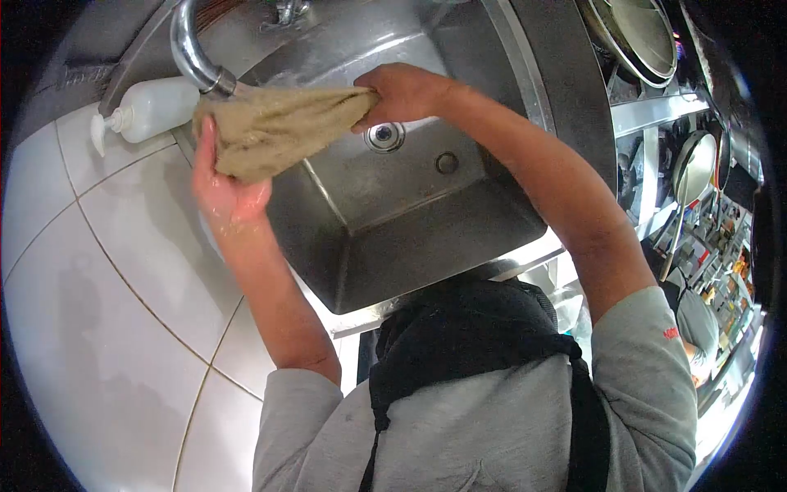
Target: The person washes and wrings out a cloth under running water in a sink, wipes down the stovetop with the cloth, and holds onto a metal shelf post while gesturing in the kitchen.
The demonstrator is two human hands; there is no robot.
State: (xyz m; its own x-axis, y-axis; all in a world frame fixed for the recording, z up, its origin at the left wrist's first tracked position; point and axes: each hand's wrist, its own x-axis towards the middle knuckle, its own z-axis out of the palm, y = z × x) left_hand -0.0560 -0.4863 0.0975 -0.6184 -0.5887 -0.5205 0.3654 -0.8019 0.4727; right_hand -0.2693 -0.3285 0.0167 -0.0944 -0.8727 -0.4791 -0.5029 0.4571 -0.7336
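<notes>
A tan cloth stretches beneath a curved tap at a steel sink.
The right hand clamps its grip on the cloth's narrow right end, apparently to spread the fabric; the left hand supports the wider left end, its partly hidden grip impossible to judge. The far-left spot probably puts the cloth in the path of any water. A white pump bottle sits beside the tap, likely for easy reach.
</notes>
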